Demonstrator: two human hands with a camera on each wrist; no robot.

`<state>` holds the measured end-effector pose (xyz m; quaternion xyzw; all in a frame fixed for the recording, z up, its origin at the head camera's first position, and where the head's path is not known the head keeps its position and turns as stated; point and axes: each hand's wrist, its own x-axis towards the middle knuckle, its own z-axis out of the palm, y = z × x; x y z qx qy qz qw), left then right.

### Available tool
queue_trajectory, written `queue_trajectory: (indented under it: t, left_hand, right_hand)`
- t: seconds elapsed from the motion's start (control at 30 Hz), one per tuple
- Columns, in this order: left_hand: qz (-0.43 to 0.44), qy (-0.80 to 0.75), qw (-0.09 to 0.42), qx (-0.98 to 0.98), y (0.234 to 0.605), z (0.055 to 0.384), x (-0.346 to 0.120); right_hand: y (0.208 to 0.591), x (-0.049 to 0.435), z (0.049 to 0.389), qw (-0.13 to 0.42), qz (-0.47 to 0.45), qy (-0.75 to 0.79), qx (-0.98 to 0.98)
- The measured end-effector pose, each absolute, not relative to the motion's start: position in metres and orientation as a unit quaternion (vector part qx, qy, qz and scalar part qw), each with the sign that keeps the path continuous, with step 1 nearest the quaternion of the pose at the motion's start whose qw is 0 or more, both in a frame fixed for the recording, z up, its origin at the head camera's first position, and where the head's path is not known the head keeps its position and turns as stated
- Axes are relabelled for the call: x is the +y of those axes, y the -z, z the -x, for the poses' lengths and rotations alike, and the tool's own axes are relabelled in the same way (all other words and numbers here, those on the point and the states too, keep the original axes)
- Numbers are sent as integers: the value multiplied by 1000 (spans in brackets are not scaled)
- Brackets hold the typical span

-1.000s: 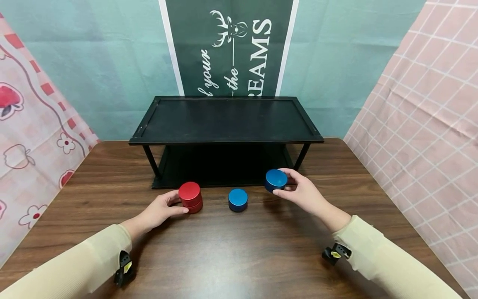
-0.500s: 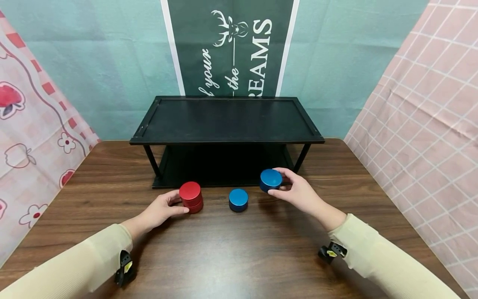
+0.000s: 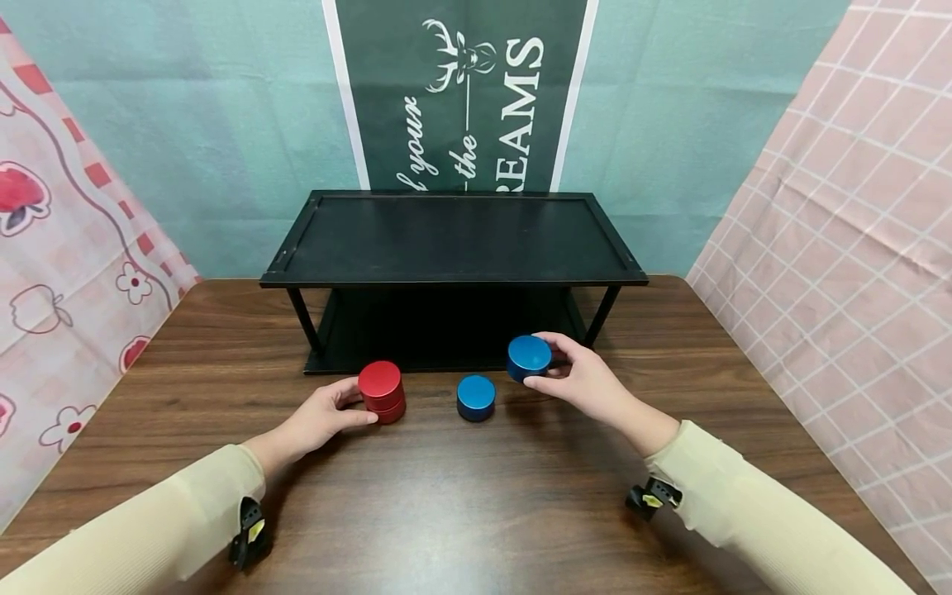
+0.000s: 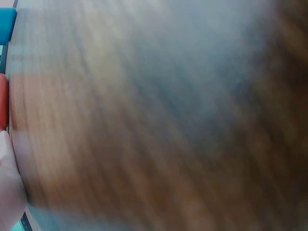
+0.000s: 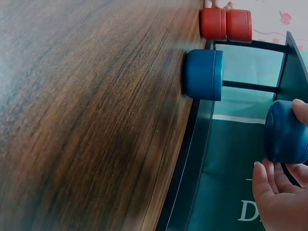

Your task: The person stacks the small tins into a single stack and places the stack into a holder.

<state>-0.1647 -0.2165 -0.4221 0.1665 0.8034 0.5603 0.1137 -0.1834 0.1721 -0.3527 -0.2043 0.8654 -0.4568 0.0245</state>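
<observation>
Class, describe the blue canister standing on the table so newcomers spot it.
Find the black rack on the wooden table. In front of it, between the red stack and the right hand, is a blue canister. Unlike its blue neighbour, raised in that hand, it stands untouched.

Makeshift booth — cloths (image 3: 223,124) walling a table (image 3: 461,504)

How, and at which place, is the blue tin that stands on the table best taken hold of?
This blue tin is probably best gripped across its round side wall, coming from the near side. It stands upright on the table, its flat top offers little to pinch, and the black shelf is just behind it.
</observation>
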Motion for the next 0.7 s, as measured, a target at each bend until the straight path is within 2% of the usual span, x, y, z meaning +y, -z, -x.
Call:
queue_trajectory:
  t: [0.7]
  left_hand:
    - [-171,-557,110,805,421,164,-216]
  right_hand:
    - [354,153,187,40,216,455,863]
